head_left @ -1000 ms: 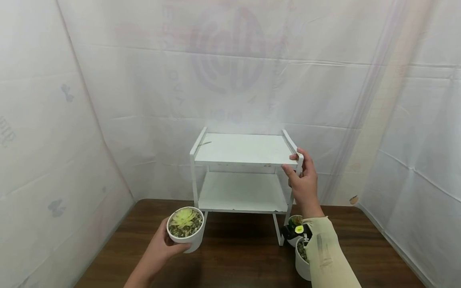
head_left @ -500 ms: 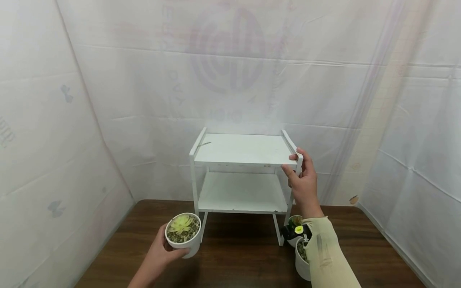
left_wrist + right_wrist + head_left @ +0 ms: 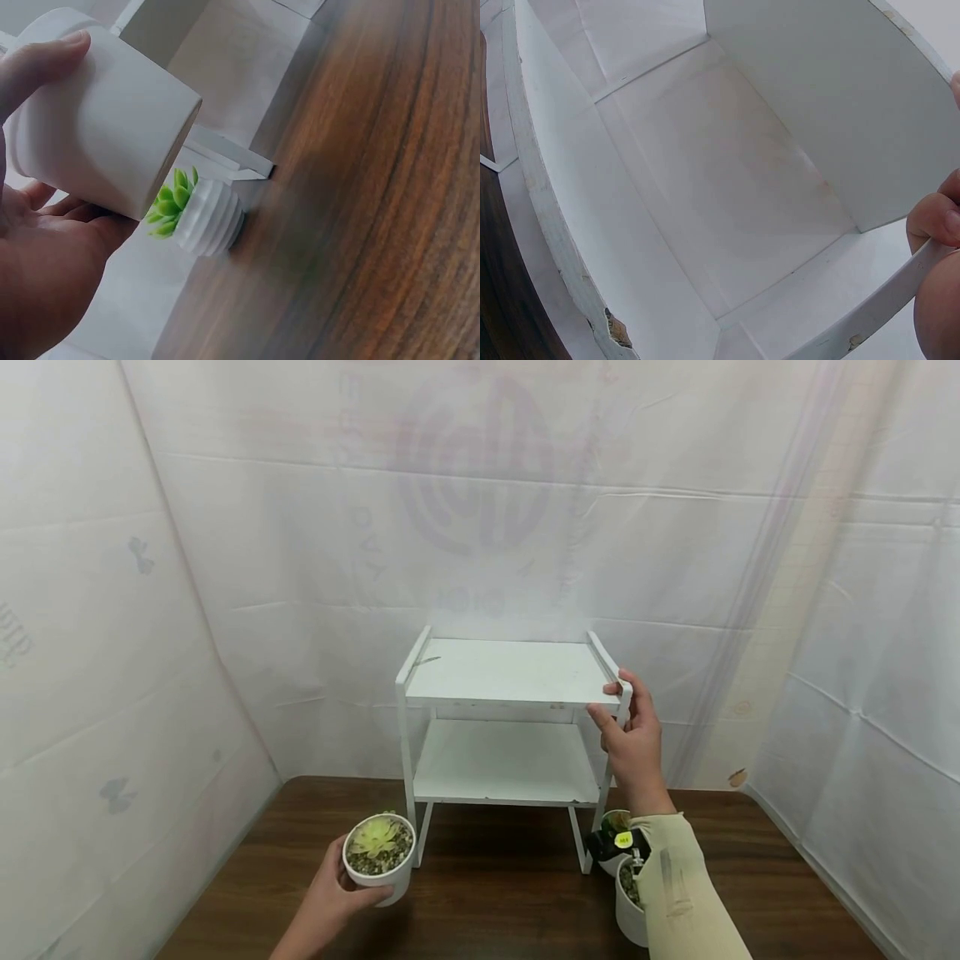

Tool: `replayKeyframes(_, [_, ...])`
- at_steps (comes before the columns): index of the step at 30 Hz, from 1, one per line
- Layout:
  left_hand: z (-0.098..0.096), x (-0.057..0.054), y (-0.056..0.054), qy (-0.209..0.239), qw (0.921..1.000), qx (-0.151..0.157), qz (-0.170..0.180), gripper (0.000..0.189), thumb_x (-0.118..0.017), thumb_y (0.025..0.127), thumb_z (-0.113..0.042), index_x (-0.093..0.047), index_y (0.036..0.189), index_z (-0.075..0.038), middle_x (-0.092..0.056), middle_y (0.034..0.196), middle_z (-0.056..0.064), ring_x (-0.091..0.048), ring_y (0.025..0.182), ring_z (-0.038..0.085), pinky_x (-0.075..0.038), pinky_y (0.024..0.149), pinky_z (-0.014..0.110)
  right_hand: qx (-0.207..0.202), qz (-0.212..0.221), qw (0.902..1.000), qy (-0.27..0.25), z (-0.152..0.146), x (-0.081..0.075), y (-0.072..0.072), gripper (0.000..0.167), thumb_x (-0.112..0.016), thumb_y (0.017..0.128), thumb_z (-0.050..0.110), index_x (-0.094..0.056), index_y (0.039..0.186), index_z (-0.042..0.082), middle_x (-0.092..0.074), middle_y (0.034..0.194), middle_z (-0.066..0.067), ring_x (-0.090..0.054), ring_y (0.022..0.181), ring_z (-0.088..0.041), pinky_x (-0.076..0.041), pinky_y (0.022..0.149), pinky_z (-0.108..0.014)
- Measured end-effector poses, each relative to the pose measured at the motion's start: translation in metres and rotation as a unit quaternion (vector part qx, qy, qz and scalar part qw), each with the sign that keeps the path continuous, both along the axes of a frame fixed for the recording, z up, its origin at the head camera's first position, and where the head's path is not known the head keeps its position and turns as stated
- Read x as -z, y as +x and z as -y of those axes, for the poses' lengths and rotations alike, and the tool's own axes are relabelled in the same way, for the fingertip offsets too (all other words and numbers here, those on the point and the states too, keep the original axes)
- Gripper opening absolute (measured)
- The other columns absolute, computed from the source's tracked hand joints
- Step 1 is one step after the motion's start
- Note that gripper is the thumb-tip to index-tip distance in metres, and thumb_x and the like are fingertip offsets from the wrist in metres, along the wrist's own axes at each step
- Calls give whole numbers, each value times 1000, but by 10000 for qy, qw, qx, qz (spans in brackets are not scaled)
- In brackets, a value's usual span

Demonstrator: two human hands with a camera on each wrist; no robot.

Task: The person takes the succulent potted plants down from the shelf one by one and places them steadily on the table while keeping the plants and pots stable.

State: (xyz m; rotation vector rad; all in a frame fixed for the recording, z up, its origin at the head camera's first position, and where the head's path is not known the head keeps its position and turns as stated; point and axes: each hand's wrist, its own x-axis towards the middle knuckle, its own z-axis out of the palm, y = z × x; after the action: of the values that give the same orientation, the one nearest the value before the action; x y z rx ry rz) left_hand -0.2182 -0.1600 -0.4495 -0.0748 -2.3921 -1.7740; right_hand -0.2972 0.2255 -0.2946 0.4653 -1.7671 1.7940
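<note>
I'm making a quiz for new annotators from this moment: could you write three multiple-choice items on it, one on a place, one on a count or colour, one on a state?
1. Where does the right hand grip the white shelf?
A. its top right front corner
B. its lower board
C. its left leg

2. How many boards does the shelf have?
A. one
B. two
C. four

3. What is the left hand doing?
A. lying flat on the table
B. holding the succulent pot
C. pointing at the wall

Answers: 1 A, the fingers wrap that corner post. 2 B, an upper and a lower board show. 3 B, fingers curl round the white pot.

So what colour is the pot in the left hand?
White; the pot shows best in the head view.
</note>
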Motion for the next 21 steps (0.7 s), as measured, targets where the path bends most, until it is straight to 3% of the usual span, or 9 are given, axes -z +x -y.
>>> replayKeyframes(5, [2, 5, -1, -91, 9996, -92, 231, 92, -86, 71, -10, -27, 141, 0, -45, 139, 19, -44, 130, 30, -40, 90, 10, 8, -3, 10000, 10, 1, -1, 2, 63, -65, 92, 4, -35, 147, 11, -50, 118, 8, -32, 47, 0, -32, 46, -16])
replayKeyframes(13, [6, 16, -4, -73, 9990, -197, 397, 93, -85, 73, -10, -24, 141, 3, -43, 141, 24, -40, 134, 35, -38, 89, 9, 46, 28, 10000, 10, 0, 1, -1, 64, -65, 91, 4, -36, 147, 13, -50, 118, 8, -31, 47, -2, -31, 45, -16])
replayKeyframes(17, [7, 21, -7, -168, 9983, -217, 507, 95, -84, 74, -12, -21, 142, 5, -40, 141, 25, -39, 134, 37, -42, 102, 27, 47, 8, 10000, -71, -4, 9, -12, 63, -66, 91, 6, -37, 146, 17, -50, 119, 10, -30, 47, -4, -30, 44, -17])
replayKeyframes(21, [7, 24, -8, -137, 9978, -236, 600, 94, -85, 74, -15, -21, 141, 4, -39, 141, 24, -39, 135, 37, -37, 108, 43, 23, -73, 9999, -108, -6, 13, -18, 62, -67, 91, 8, -38, 145, 19, -51, 120, 9, -28, 46, -5, -28, 43, -20])
